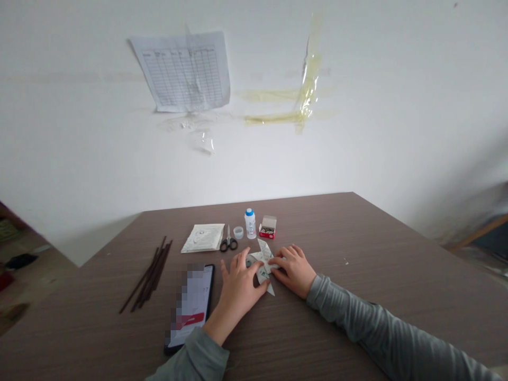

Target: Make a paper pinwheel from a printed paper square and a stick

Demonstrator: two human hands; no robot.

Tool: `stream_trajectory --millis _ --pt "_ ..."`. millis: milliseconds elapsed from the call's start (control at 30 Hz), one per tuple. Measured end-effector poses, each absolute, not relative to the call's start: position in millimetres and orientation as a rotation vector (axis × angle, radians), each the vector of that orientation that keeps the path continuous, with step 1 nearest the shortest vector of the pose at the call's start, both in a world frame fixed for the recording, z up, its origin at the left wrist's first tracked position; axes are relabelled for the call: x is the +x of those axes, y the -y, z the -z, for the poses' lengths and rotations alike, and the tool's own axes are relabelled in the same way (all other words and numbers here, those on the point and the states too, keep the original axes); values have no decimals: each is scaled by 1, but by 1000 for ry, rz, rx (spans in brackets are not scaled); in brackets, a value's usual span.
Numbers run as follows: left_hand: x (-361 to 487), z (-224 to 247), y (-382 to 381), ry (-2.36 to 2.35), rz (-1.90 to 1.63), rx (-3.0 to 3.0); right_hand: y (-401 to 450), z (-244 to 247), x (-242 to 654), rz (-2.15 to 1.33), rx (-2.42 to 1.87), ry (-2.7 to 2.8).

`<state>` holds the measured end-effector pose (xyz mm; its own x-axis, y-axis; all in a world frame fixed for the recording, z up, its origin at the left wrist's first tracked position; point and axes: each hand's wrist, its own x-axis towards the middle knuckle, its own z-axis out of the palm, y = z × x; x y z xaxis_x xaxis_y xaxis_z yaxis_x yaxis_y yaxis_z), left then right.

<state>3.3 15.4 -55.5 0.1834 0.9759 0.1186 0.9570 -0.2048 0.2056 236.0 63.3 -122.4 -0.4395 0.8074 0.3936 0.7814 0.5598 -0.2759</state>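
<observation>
A folded paper pinwheel (264, 247) with printed marks lies on the table between my hands, its pointed blades sticking out at the top and bottom. My left hand (241, 286) grips its left side, thumb and forefinger bent in over the paper. From the right, my right hand (297, 271) presses its fingers together on the opposite side, near the middle. The fingers hide parts of the blades. Just beyond the pinwheel stand a small red box (267, 230) with its lid up and small metal pieces inside, and a white bottle (250, 225) with a blue cap.
Black-handled scissors (228, 244) and a small translucent cup (238, 232) sit behind my left hand. Left of them is a stack of printed paper (203, 238). Several dark brown sticks (153, 275) and a phone (194, 301) lie at left. A wall (254, 169) rises behind the table.
</observation>
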Motion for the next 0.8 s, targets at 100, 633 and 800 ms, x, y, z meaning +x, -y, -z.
stream_trajectory --millis 100,633,800 --pt "4 55 -15 -1920 -354 2347 -62 121 235 -56 -1288 2318" --pt "5 45 -11 -1927 -287 2320 -60 117 232 -53 -1301 2287" --pt "6 43 -9 -1918 -268 2319 -59 113 230 -112 -1343 2295"
